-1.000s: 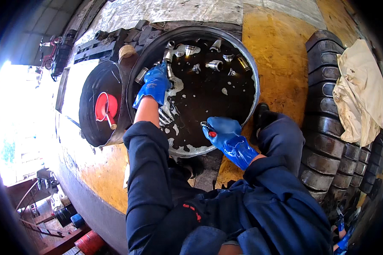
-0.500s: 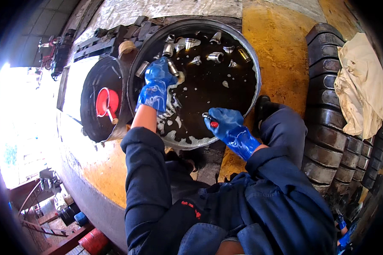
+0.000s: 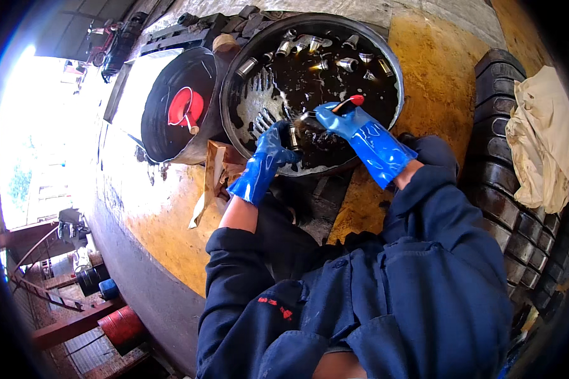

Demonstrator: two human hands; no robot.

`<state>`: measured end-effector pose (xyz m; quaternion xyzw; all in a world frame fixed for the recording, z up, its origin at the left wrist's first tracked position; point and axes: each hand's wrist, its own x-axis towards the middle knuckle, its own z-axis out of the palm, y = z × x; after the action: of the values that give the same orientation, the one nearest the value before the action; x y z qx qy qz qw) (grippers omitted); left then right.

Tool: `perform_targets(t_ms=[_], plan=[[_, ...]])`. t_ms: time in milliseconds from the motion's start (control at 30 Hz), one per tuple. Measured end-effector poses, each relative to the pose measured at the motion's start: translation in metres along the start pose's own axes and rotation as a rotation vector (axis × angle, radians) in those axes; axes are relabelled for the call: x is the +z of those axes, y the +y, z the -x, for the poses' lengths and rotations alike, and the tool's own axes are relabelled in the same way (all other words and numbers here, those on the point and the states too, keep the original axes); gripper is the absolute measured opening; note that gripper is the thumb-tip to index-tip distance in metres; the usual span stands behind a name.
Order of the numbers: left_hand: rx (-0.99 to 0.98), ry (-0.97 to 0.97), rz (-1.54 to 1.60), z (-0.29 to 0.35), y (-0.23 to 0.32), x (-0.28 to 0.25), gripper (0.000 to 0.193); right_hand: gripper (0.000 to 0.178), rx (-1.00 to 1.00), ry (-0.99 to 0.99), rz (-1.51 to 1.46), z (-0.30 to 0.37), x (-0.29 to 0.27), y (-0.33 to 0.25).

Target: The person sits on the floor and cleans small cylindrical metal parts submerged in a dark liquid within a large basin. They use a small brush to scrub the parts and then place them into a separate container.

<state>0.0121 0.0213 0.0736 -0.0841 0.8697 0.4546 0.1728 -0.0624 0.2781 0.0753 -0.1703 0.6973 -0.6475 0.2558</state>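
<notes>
My left hand (image 3: 275, 147), in a wet blue rubber glove, grips a shiny metal sleeve (image 3: 294, 136) over the near side of a wide round tub (image 3: 393, 52). Opposite it, my gloved right hand (image 3: 339, 120) is closed round a slim brush-like tool with a red handle end (image 3: 357, 100). The red end points up and right, and the working end is close to the sleeve; its bristles are too blurred to make out. Dark liquid with pale foam (image 3: 267, 101) fills the tub. Several metal fittings, among them a flared one (image 3: 347, 64), lie toward the far side.
Left of the tub stands a dark metal drum (image 3: 150, 120) with a red dipper (image 3: 186, 106) in it. Stacked dark metal blocks (image 3: 491, 126) line the right, with a cream cloth (image 3: 540, 139) over them. A cardboard piece (image 3: 216, 170) lies beside the tub's near left.
My left hand has come from the tub's far left to its near side, gripping a metal sleeve. My right hand has moved in over the tub and turned the tool. The view has shifted.
</notes>
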Motion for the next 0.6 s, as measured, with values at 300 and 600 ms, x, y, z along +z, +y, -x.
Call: perform_targets(t_ms=[300, 600], plan=[[0.079, -0.137, 0.539, -0.017, -0.018, 0.018, 0.105, 0.034, 0.06, 0.223, 0.316, -0.019, -0.02, 0.008], [0.123, -0.132, -0.107, -0.03, -0.013, 0.021, 0.093, 0.03, -0.044, -0.279, 0.265, -0.001, -0.015, -0.017]])
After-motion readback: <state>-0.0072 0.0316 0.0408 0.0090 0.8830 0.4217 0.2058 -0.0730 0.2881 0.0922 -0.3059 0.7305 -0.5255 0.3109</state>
